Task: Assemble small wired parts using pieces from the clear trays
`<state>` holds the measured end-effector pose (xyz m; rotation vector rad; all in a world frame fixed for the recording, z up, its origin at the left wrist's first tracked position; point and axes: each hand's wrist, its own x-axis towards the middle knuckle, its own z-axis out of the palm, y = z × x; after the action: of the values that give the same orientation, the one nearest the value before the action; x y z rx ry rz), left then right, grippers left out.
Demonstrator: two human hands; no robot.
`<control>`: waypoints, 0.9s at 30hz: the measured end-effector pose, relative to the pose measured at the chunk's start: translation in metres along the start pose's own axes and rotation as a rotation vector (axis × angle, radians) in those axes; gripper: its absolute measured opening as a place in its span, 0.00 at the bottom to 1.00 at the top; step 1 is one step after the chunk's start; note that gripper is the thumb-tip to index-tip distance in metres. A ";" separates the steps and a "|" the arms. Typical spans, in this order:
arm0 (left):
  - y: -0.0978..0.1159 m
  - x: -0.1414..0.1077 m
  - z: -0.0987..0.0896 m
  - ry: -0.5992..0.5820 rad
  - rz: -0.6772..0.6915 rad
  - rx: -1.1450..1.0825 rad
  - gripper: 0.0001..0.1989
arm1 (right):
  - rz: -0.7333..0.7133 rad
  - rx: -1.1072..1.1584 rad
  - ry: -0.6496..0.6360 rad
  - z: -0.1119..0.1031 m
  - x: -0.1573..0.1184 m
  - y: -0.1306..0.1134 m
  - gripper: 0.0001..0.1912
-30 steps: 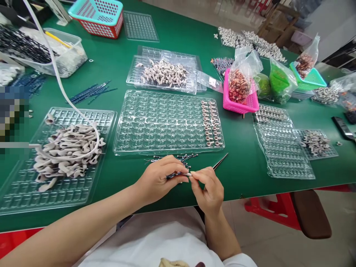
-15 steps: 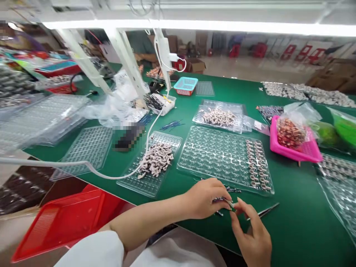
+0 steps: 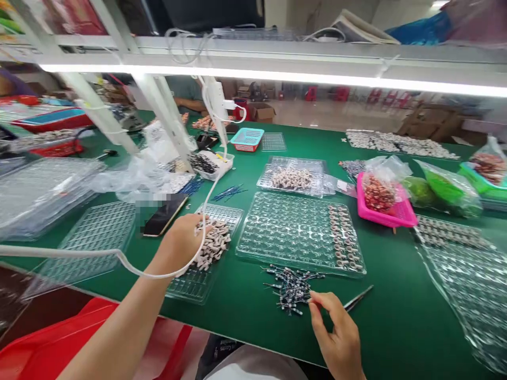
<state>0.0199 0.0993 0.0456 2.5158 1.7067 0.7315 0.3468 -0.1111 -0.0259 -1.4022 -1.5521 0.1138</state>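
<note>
My left hand (image 3: 182,241) reaches over the edge of a pile of small beige moulded parts (image 3: 214,248), which lies on a clear plastic tray (image 3: 190,287). Its fingertips are mostly hidden, so their grip does not show. My right hand (image 3: 335,327) is at the edge of a heap of small dark parts with thin wire ends (image 3: 291,285). Thumb and forefinger pinch together there; whatever is between them is too small to make out. Tweezers (image 3: 358,298) lie just right of that hand. Behind the heap is a clear moulded tray (image 3: 285,227), with beige parts (image 3: 344,237) in its right-hand columns.
A white cable (image 3: 158,275) crosses in front of my left forearm. A dark phone-like slab (image 3: 164,215) and blue wires (image 3: 227,192) lie farther back. A pink basket (image 3: 386,214) holds bagged copper-coloured parts. More clear trays (image 3: 467,285) are at right. A lamp bar (image 3: 253,74) spans above.
My hands were together above the dark parts. My left hand has moved left to the beige pile, while my right hand stays by the dark heap. The view has tilted upward.
</note>
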 end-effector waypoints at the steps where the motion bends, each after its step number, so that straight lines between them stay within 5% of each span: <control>1: 0.004 0.005 0.006 -0.006 0.040 -0.010 0.17 | 0.003 0.010 -0.005 0.001 0.000 -0.001 0.11; 4: 0.041 0.027 0.033 -0.083 0.207 -0.113 0.15 | 0.030 0.040 -0.036 0.002 0.000 -0.005 0.12; 8: 0.129 0.070 0.080 -0.314 0.403 -0.325 0.12 | 0.028 0.057 -0.025 0.003 0.000 -0.007 0.13; 12: 0.212 0.105 0.126 -0.402 0.472 -0.383 0.10 | 0.050 0.056 -0.030 0.002 0.000 -0.007 0.13; 15: 0.253 0.109 0.145 -0.458 0.525 -0.409 0.09 | 0.068 0.061 -0.013 0.000 -0.002 -0.007 0.13; 22: 0.277 0.066 0.135 -0.666 0.715 -0.424 0.06 | 0.051 0.096 -0.031 -0.001 0.000 -0.007 0.10; 27: 0.277 0.051 0.134 -0.682 0.681 -0.356 0.10 | 0.033 0.081 -0.040 0.000 0.000 -0.007 0.10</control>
<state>0.3283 0.0651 0.0189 2.6028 0.4676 0.0998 0.3420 -0.1136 -0.0209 -1.3695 -1.5408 0.2233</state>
